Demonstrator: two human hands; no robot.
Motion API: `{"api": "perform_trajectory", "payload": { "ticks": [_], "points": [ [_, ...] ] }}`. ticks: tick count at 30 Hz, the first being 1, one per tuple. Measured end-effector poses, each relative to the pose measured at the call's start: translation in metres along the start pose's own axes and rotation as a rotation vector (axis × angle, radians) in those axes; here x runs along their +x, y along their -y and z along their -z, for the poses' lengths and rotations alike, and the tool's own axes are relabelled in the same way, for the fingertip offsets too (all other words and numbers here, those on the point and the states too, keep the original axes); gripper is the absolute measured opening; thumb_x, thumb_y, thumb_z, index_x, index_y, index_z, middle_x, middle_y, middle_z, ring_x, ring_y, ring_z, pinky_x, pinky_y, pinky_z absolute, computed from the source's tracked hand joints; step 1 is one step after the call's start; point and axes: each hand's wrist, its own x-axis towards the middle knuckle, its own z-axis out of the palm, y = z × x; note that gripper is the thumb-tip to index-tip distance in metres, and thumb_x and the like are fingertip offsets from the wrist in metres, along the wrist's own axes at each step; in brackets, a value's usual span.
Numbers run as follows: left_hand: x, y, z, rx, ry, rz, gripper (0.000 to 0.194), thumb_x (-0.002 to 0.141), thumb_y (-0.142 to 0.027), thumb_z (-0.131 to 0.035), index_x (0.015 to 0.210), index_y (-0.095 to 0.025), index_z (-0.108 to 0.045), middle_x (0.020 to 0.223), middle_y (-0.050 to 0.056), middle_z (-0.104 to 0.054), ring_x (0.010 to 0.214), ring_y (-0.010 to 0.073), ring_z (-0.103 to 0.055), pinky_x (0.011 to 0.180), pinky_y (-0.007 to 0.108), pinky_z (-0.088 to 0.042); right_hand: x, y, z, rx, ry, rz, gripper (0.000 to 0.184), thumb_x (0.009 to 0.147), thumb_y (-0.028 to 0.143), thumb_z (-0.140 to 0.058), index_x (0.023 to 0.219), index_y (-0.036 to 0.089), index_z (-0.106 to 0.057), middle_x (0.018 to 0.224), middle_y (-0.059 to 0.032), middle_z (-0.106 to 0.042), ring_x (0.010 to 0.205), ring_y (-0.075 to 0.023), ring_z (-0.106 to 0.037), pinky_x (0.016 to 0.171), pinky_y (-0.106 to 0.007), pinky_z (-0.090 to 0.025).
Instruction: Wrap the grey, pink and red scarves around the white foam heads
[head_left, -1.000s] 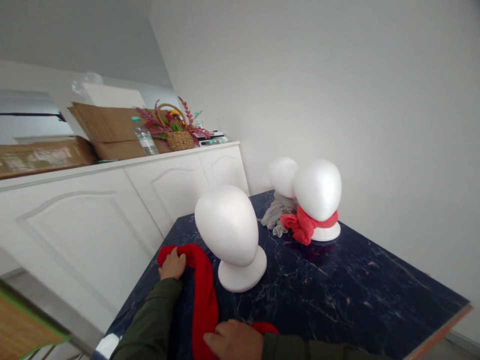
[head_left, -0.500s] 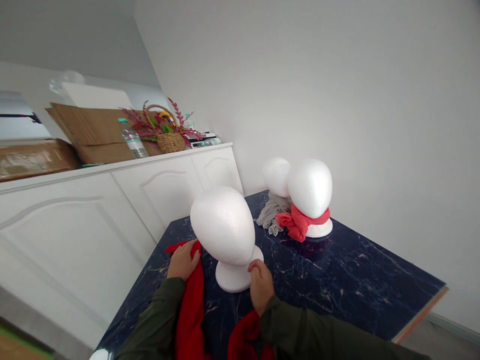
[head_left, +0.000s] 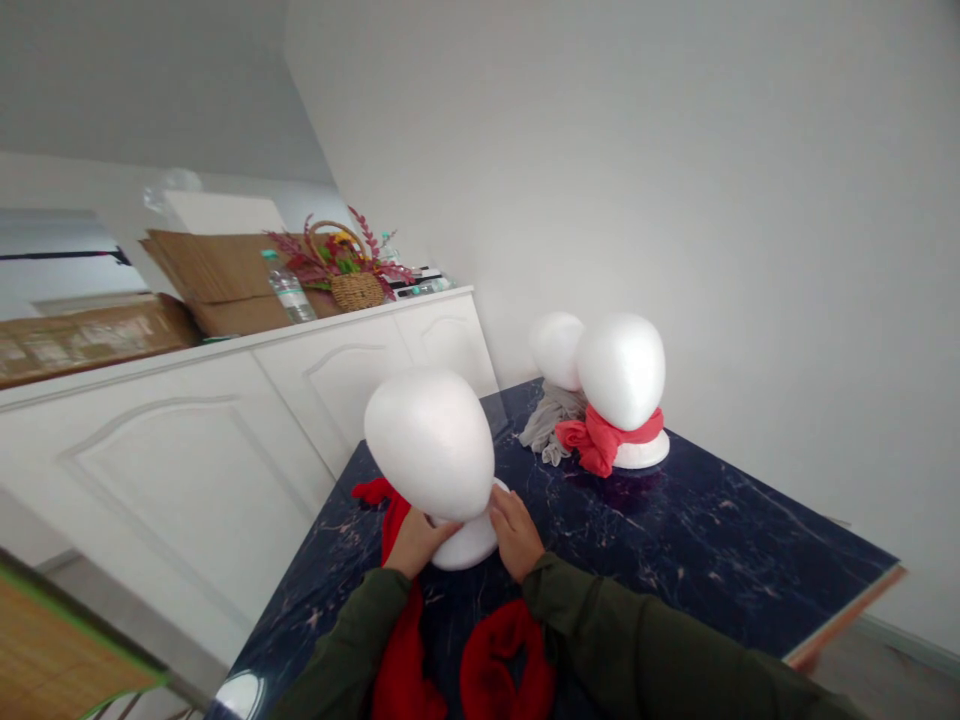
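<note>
A white foam mannequin head [head_left: 429, 438] stands tilted on its round base on the dark marbled table. My left hand [head_left: 418, 543] grips its neck from the left, thumb across the front and the other fingers partly hidden. On the opposite side, my right hand [head_left: 516, 532] closes against the neck and base. Below and to the left lies a long red scarf [head_left: 401, 640], running past my left hand and forearm. Part of the red cloth is bunched in a loop between my forearms.
Two more foam heads stand at the back: one [head_left: 621, 370] wears a coral-red scarf [head_left: 598, 442], the other [head_left: 556, 350] a grey scarf [head_left: 553, 420]. Left, a white cabinet [head_left: 300, 420] carries cardboard boxes [head_left: 217, 265], a bottle [head_left: 289, 290] and a flower basket [head_left: 357, 290].
My left hand has let go of the red scarf and moved right onto the foam head's neck. The head has shifted slightly left and my right hand stays on it.
</note>
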Motion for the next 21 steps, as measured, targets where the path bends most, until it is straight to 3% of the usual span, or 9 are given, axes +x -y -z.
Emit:
{"api": "perform_trajectory", "payload": {
  "ticks": [3,6,11,16,21],
  "points": [
    [-0.002,0.012,0.026,0.056,-0.149,0.158,0.063,0.058,-0.05,-0.059,0.105,-0.009,-0.05,0.108,0.015,-0.058,0.099,0.0293,-0.053,0.085,0.041,-0.042,-0.002,0.002,-0.001,0.029,0.039,-0.032,0.045,0.081,0.024,-0.034,0.122,0.01,-0.044,0.128,-0.0096,-0.043,0.119,-0.0157,-0.036,0.103,-0.032,-0.023],
    [-0.015,0.037,0.061,0.191,-0.362,0.348,0.067,0.057,-0.057,-0.056,0.102,-0.007,-0.051,0.102,0.017,-0.059,0.092,0.0311,-0.056,0.078,0.041,-0.045,-0.003,0.003,-0.002,0.023,0.05,-0.103,0.044,0.082,0.025,-0.034,0.118,0.005,-0.047,0.123,-0.0124,-0.048,0.116,-0.0172,-0.04,0.101,-0.031,-0.027],
    [-0.045,0.079,0.106,0.357,-0.634,0.615,0.082,0.05,-0.066,-0.056,0.105,-0.006,-0.051,0.107,0.021,-0.056,0.097,0.0356,-0.053,0.079,0.044,-0.045,-0.006,0.005,-0.003,-0.052,0.068,-0.126,0.033,0.079,0.023,-0.039,0.104,0.01,-0.058,0.105,-0.0104,-0.059,0.101,-0.018,-0.051,0.091,-0.031,-0.035],
    [-0.045,0.095,0.105,0.335,-0.653,0.664,0.084,0.054,-0.065,-0.053,0.111,-0.004,-0.047,0.111,0.021,-0.054,0.1,0.0351,-0.052,0.081,0.044,-0.045,-0.011,0.008,-0.004,-0.169,0.143,-0.023,0.01,0.069,0.022,-0.055,0.066,0.017,-0.063,0.076,-0.0033,-0.063,0.081,-0.0162,-0.055,0.08,-0.029,-0.038],
    [-0.027,0.11,0.101,0.474,-0.575,0.594,0.077,0.058,-0.064,-0.048,0.106,-0.004,-0.052,0.106,0.022,-0.057,0.1,0.0371,-0.051,0.082,0.046,-0.043,-0.012,0.006,-0.005,-0.197,0.167,-0.004,0.016,0.065,0.032,-0.061,0.058,0.018,-0.061,0.073,-0.0023,-0.063,0.078,-0.0157,-0.055,0.076,-0.028,-0.037]
  ]
}}
